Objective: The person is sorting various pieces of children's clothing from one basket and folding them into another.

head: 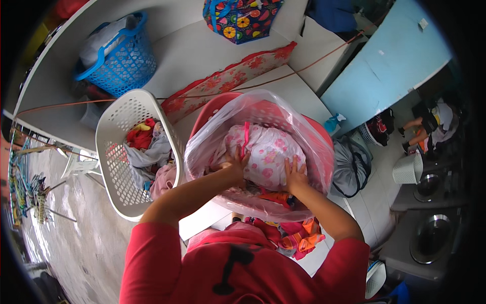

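Note:
A white cloth bundle with pink flowers (275,152) sits inside a pink laundry basket (201,114) lined with a clear plastic bag (205,142). My left hand (235,167) touches the bundle's left side, beside its bright pink strap (246,138). On the bundle's right part lies my right hand (296,176), palm down with fingers spread. Orange and dark clothes (279,198) show below the bundle within the bag. How far my left fingers reach under the cloth is partly hidden.
Left of the pink basket stands a white laundry basket (110,167) with clothes (152,152). Loose clothes (298,237) lie near my body. A grey laundry bag (351,165) is at right, near front-loading machines (431,239). A cord (273,80) crosses beyond the baskets. Another person (436,121) is at far right.

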`<act>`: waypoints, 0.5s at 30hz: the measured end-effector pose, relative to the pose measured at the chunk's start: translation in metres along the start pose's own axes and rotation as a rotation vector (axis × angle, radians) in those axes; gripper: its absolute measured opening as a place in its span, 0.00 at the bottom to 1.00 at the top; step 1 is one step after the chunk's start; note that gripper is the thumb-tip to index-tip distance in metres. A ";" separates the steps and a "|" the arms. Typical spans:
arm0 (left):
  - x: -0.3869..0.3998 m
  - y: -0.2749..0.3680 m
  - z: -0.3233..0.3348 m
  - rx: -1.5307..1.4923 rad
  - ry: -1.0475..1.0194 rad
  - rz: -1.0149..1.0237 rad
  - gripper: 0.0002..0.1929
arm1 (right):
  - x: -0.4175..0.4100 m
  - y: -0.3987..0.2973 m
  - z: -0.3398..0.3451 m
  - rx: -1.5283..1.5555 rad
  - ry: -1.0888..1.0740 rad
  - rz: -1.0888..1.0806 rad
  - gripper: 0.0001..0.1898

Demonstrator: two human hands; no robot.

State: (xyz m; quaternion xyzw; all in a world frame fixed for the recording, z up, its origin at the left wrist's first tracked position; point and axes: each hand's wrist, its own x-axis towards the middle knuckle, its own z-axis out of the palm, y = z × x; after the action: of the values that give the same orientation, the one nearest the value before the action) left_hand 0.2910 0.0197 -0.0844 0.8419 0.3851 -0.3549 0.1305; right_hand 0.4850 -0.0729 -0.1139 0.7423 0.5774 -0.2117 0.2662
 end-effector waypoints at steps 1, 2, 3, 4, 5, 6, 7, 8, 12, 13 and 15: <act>0.004 0.004 0.002 -0.031 0.051 -0.056 0.61 | 0.011 -0.003 0.006 0.016 0.016 0.046 0.61; 0.007 0.008 0.003 -0.064 0.104 -0.110 0.61 | 0.018 -0.002 0.012 0.130 0.064 0.054 0.59; 0.008 0.009 0.003 -0.095 0.139 -0.162 0.60 | 0.024 -0.004 0.016 0.081 0.111 0.070 0.59; 0.007 0.012 0.001 -0.121 0.157 -0.197 0.59 | 0.026 -0.004 0.020 0.087 0.166 0.048 0.58; 0.003 0.013 -0.002 -0.136 0.129 -0.205 0.58 | 0.027 -0.004 0.019 0.076 0.119 0.114 0.61; -0.004 0.014 -0.006 -0.151 0.099 -0.203 0.57 | 0.023 -0.006 0.016 0.052 0.105 0.112 0.61; -0.011 0.013 -0.012 -0.166 0.068 -0.182 0.56 | 0.015 -0.003 0.006 0.217 -0.028 0.158 0.64; -0.022 0.013 -0.017 -0.188 0.048 -0.145 0.55 | 0.007 -0.007 -0.006 0.244 -0.124 0.265 0.59; -0.088 -0.008 -0.017 -0.348 0.338 0.065 0.43 | -0.037 -0.033 -0.106 -0.356 -0.119 -0.242 0.34; -0.111 -0.020 -0.007 -0.360 0.512 0.234 0.38 | -0.052 -0.043 -0.136 -0.315 -0.073 -0.325 0.30; -0.157 -0.047 0.015 -0.565 0.681 0.467 0.34 | -0.077 -0.074 -0.188 0.075 0.081 -0.633 0.26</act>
State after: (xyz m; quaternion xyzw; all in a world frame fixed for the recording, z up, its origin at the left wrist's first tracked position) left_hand 0.1781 -0.0433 0.0167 0.9054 0.2882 0.0968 0.2963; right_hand 0.3952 0.0041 0.0676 0.5430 0.7815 -0.2752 0.1365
